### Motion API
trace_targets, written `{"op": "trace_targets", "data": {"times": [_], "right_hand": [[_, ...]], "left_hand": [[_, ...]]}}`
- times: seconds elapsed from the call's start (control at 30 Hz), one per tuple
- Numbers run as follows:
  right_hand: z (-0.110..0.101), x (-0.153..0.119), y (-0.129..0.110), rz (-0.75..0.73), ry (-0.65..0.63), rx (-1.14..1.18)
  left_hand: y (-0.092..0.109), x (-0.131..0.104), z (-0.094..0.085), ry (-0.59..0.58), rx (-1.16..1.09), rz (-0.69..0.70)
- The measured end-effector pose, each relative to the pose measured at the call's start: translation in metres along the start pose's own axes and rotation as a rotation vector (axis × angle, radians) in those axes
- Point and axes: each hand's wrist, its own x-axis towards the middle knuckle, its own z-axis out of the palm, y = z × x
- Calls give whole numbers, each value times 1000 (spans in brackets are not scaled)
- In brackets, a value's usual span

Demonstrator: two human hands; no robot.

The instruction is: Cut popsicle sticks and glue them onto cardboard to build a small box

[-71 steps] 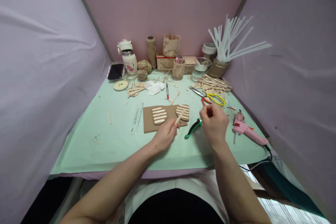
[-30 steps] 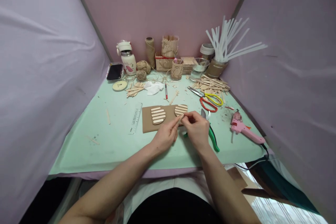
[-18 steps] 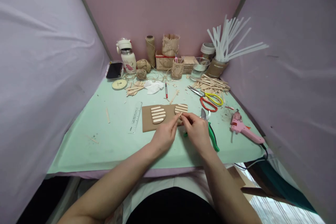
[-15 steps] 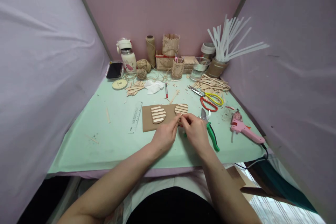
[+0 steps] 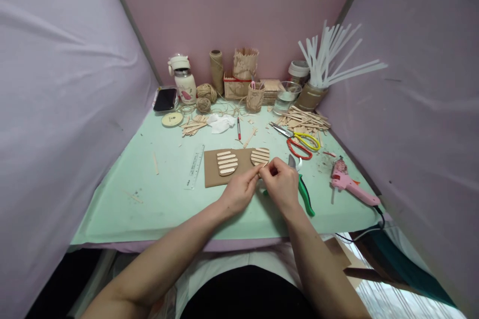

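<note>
My left hand (image 5: 241,190) and my right hand (image 5: 280,182) meet fingertip to fingertip above the table. Between their pinched fingers shows the pale tip of a small wooden stick (image 5: 265,164); the fingers hide the rest of it. Just beyond them lies a rounded piece with wooden strips (image 5: 260,156), partly covered by the hands. To its left a similar striped piece (image 5: 227,164) rests on a brown cardboard sheet (image 5: 210,175). Pruning shears with green handles (image 5: 307,197) lie beside my right hand, partly hidden by it.
Scissors (image 5: 299,142) and a pink glue gun (image 5: 352,187) lie to the right. A clear ruler (image 5: 195,167) is left of the cardboard. Along the back stand a bottle (image 5: 185,87), twine balls (image 5: 206,93), a water cup (image 5: 286,97) and heaped wooden sticks (image 5: 305,120).
My right hand's fingers have curled and turned slightly around the small stick, whose tip now points up to the right. The whole view has shifted a little.
</note>
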Motion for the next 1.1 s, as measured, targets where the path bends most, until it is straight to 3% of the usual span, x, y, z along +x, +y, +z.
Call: {"op": "trace_targets", "data": {"times": [0.2,0.4,0.47,0.53,0.63,0.73,0.87,1.0,1.1], "right_hand": [[-1,4,6,-31,39,-53],[-44,24,29,86,290,-68],[-53,22,24,47,210,6],[-53,15,15,39,19,106],[-46,2,2,131,-230,300],[-43,-4,-1,176,-366,413],[-43,-7,-3,128,-445,411],[-32,-7,-6,199,-371,502],[-24,-8,-6,270,-407,616]], "left_hand": [[1,6,0,-22,39,11],[8,-6,-9,7,52,-84],[13,-8,-11,3,-3,-76],[18,-8,-11,19,-44,-43],[22,-10,-10,31,-65,-17],[20,-13,-9,29,-81,-47],[15,-16,-6,5,-94,-89],[10,-17,-4,20,-5,16],[5,-18,-3,13,57,68]]}}
